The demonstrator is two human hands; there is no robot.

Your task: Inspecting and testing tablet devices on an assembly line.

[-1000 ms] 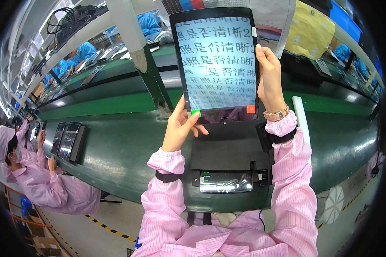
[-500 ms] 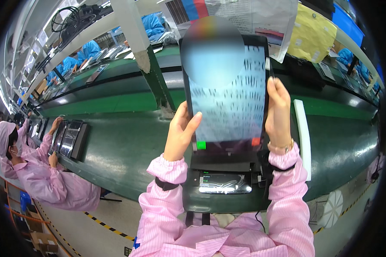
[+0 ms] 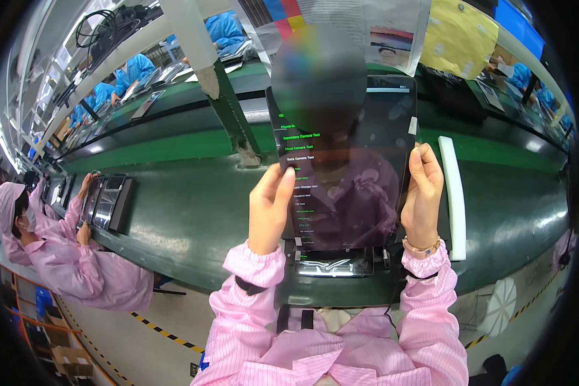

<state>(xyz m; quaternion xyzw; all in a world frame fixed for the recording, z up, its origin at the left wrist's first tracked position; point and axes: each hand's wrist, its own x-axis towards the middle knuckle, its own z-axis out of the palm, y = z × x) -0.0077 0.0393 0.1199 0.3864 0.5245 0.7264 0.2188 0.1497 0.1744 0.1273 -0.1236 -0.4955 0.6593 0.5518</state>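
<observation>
Between my two hands a black tablet [image 3: 360, 212] is held up over the green bench. Its dark screen carries a list in green and white text and mirrors a pink garment; a blurred round patch covers its upper part. My left hand [image 3: 270, 209] grips the left edge, thumb lying on the front glass. Along the right edge, my right hand [image 3: 423, 190] is closed on the frame, fingers mostly behind it. Below the tablet's lower edge, a second device with a glossy screen [image 3: 334, 267] lies on the bench, partly covered from view.
A white foam strip [image 3: 453, 199] lies right of my right hand. A green post [image 3: 238, 122] rises at the bench's back. At left, a person in pink [image 3: 83, 251] handles dark tablets [image 3: 109, 199]. Papers [image 3: 392, 38] hang above. People in blue work beyond.
The tablet's screen has gone from a bright, blurry picture of print to a dark text list. The tablet has come lower and nearer to me, with both hands still on it.
</observation>
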